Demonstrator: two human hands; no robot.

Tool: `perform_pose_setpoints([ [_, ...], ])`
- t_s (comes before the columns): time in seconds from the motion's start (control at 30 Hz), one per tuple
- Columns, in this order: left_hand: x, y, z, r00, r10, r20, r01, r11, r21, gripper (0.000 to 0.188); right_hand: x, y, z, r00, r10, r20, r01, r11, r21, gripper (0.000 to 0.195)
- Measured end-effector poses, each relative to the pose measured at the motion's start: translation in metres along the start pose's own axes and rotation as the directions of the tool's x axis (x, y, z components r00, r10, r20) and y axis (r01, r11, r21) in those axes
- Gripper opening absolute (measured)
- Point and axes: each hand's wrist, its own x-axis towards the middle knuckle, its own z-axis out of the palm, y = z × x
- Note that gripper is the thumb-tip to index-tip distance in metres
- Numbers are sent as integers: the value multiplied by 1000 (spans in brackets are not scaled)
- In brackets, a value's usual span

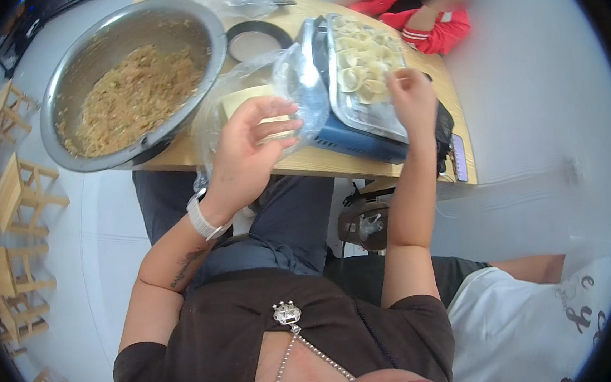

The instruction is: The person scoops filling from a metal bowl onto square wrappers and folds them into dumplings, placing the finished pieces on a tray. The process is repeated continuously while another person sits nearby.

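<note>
My left hand (253,146), with a pale watch band at the wrist, is raised over the table edge, fingers apart, in front of a clear plastic bag (303,91) and a stack of pale dough wrappers (247,96). My right hand (412,93) hovers at the right side of a metal tray (372,118), fingertips pinched together; whether something small is between them I cannot tell. Rows of folded dumplings (365,59) lie in the tray, which rests on a blue box-like object (358,146). A large steel bowl (213,47) of minced filling (134,99) stands at the left.
A dark-rimmed round dish (258,38) stands behind the bag. Another plastic bag (234,0) lies at the back. A phone (459,157) and black plastic (443,126) are at the right edge. A person in a red jacket (435,32) sits across; another in white (515,325) is beside me.
</note>
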Motion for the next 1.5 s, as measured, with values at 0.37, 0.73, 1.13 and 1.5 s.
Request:
perform_pose_setpoints([
  [0.37, -51, -8, -49, 963, 169, -210, -96, 943, 317, 41, -79, -103, 51, 544, -783, 302, 684, 622, 380, 10],
  [0.73, -53, -15, -59, 971, 136, -196, -87, 968, 237, 31, -63, -112, 60, 633, -676, 377, 518, 731, 444, 10],
  [1.13, -7, -23, -29, 996, -34, -80, -36, 678, -734, 43, -104, -160, 51, 745, -666, 27, 531, 617, 580, 18],
  [1.5, -70, -4, -75, 950, -301, 84, 209, 412, -887, 43, -75, -237, 69, 271, -953, 137, 596, 277, 754, 22],
])
